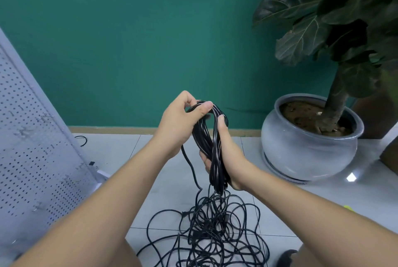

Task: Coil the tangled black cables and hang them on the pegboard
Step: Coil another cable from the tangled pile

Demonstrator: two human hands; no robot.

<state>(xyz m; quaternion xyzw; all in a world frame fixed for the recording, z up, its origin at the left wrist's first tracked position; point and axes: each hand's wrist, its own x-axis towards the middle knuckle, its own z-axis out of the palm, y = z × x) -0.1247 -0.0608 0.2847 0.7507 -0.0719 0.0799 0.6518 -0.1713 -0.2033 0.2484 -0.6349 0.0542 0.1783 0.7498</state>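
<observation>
Cables (pixel 215 230) on pale tiles (pixel 120 154) before teal wall (pixel 150 40)

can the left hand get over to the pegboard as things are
Probably yes: nothing stands between the left hand and the pegboard on that side. But it grips the coil, whose loose end trails into the tangle on the floor, so it may drag.

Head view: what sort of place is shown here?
Probably a corner of an indoor room, perhaps an office or workshop: a light tiled floor, a teal wall and a big potted plant.
</observation>
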